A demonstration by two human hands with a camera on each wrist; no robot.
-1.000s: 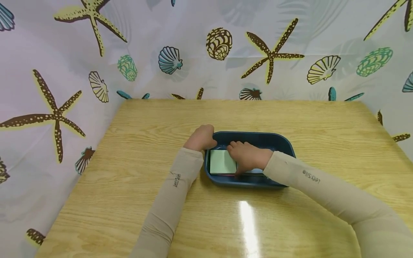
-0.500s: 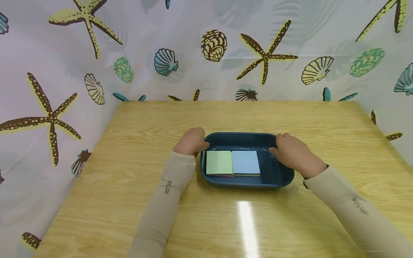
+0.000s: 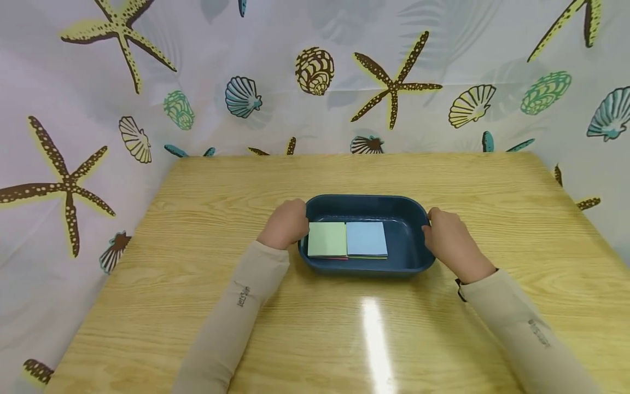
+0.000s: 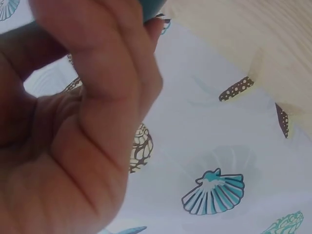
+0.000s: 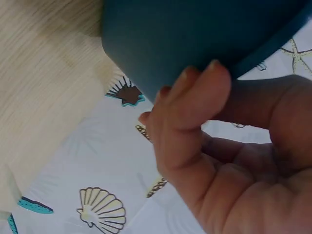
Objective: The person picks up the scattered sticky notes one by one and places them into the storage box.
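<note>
A dark blue plastic bin (image 3: 408,246), oblong with rounded corners, is held at both short ends. My left hand (image 3: 285,224) grips its left end, and a bit of the bin also shows at the top of the left wrist view. At the right end, my right hand (image 3: 453,243) holds the rim; in the right wrist view its curled fingers (image 5: 200,97) press the bin's outer wall, with the thumb at the rim. Inside lie two square stacks of paper side by side, a green-topped stack (image 3: 327,239) at the left and a blue-topped stack (image 3: 366,238) beside it. Other colours peek out beneath both.
The bin is over a light wooden table (image 3: 221,186); whether it touches the surface I cannot tell. A white cloth (image 3: 275,49) printed with shells and starfish hangs behind and along the sides. Glare (image 3: 376,345) streaks the front of the tabletop.
My right hand has left the stacks inside the bin and gone to its right end, uncovering the blue-topped stack. The bin now sits slightly higher in the head view.
</note>
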